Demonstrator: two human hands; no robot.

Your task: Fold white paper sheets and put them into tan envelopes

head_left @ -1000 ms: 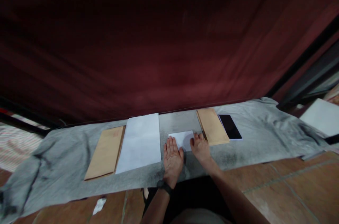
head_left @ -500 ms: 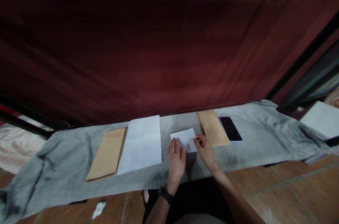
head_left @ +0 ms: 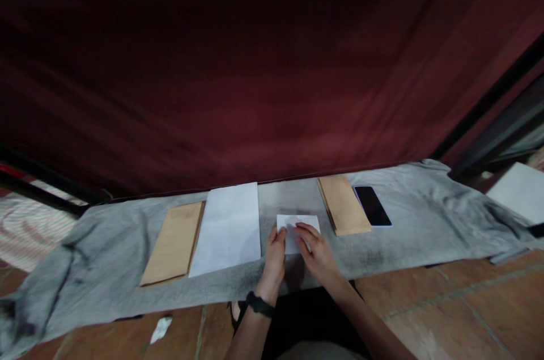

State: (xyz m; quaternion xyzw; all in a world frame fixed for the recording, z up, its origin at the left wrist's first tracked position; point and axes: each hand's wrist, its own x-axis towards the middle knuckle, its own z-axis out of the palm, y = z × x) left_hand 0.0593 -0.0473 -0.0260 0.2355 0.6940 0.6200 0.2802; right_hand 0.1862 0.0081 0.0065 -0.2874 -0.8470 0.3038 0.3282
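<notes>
A small folded white paper [head_left: 297,224] lies on the grey cloth [head_left: 408,235] straight in front of me. My left hand [head_left: 274,255], with a black watch on its wrist, grips the paper's near left edge with curled fingers. My right hand [head_left: 313,251] lies over the paper's middle, its fingers pressing on the fold. The near part of the paper is hidden under both hands.
A large white sheet [head_left: 227,228] and a brown envelope [head_left: 173,242] lie to the left. Another brown envelope [head_left: 343,203] and a black phone [head_left: 372,206] lie to the right. A dark red curtain [head_left: 255,65] hangs behind. A paper scrap [head_left: 160,329] lies on the tiled floor.
Both hands left their flat rest on the paper; the right one folded it from the right side. The paper now looks smaller, and both hands meet over its middle.
</notes>
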